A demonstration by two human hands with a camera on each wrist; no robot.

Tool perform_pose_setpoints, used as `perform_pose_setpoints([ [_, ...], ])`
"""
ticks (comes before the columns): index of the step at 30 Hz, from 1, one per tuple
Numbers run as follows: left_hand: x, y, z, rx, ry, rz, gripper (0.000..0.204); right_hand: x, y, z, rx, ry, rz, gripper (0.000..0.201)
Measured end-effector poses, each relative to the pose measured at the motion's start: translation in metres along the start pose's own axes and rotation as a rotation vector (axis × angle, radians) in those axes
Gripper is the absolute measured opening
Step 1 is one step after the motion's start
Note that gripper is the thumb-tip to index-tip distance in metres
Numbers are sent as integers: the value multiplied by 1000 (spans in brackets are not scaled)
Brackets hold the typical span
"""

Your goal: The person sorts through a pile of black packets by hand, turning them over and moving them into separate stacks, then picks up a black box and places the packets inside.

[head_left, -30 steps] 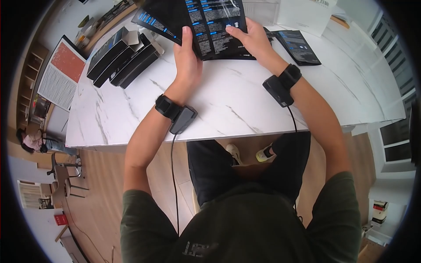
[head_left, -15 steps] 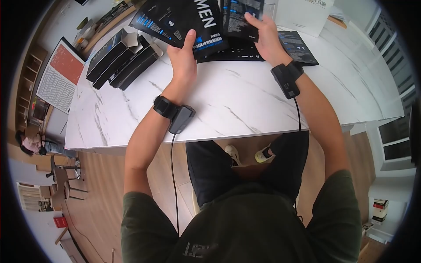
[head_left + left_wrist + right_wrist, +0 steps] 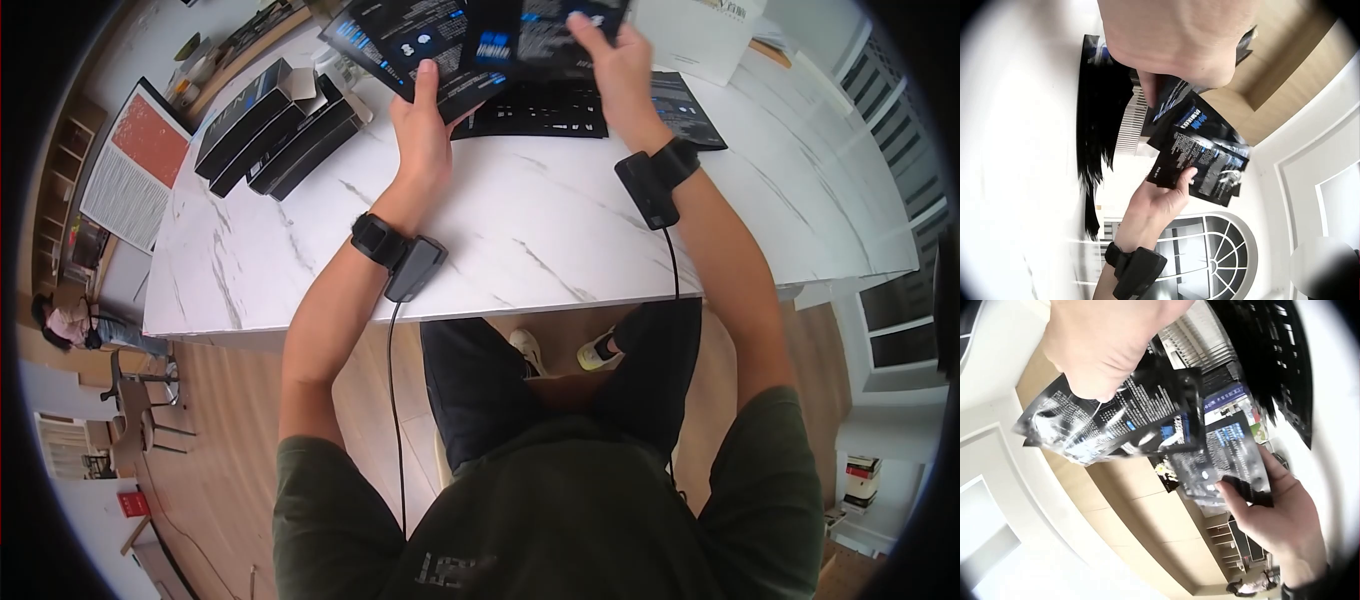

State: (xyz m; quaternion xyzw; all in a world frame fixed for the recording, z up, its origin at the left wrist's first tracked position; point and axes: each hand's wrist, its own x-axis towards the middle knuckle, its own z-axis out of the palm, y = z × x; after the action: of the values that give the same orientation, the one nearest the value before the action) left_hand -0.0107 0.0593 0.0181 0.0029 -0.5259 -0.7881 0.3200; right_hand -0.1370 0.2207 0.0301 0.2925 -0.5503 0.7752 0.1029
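My left hand (image 3: pixel 425 135) grips black foil packets (image 3: pixel 405 50) with blue and white print, its thumb pressed flat on the front one. To the right, my right hand (image 3: pixel 627 90) pinches more black packets (image 3: pixel 545 45) between thumb and fingers. Both bunches are held up over the table, and their edges overlap in the head view. From the right wrist, the left-hand packet (image 3: pixel 1238 459) shows blue text, with the left thumb across its lower part. Several black packets (image 3: pixel 550 112) lie on the tabletop beneath the hands, and another packet (image 3: pixel 690 112) lies by the right wrist.
Long black boxes (image 3: pixel 305 155) with open end flaps lie at the left of the white marbled table (image 3: pixel 500 220). A white bag (image 3: pixel 690 35) stands at the back right. Cables hang from both wrist cameras. Farther left, a person (image 3: pixel 75 322) is near a chair (image 3: pixel 140 415).
My right hand has drawn its packets rightward from the left-hand bunch, then brought them back to overlap it. The front left-hand packet showed large white lettering midway and now shows small print.
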Motion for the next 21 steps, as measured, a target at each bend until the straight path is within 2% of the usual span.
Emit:
perform_pose_setpoints([
  [2,4,-3,-4,17,-16,-45,33,-2,-29,1,-4,65,-50,19],
  [3,3,-3,-4,3,-23,-74,32,1,-34,-1,-321,132,-176,10],
  [5,2,-5,-3,-27,-56,-118,32,-1,-49,4,-268,-68,-451,9],
  [7,3,-5,-5,-69,-91,-110,32,6,-49,1,-544,-217,-886,18],
  [8,3,-5,-5,-90,-110,-109,32,0,-52,2,-527,-319,-821,15],
  [10,3,-2,-4,-126,-44,-127,32,-2,-44,0,-588,-419,-778,15],
  [11,3,0,-4,-144,-10,-131,33,-1,-39,-2,-603,-421,-798,15],
  [16,3,-5,-7,-10,-50,-126,25,5,-32,-9,-666,-411,-858,18],
  [21,4,-6,-5,-24,-63,-92,24,2,-38,-8,-755,-297,-946,23],
])
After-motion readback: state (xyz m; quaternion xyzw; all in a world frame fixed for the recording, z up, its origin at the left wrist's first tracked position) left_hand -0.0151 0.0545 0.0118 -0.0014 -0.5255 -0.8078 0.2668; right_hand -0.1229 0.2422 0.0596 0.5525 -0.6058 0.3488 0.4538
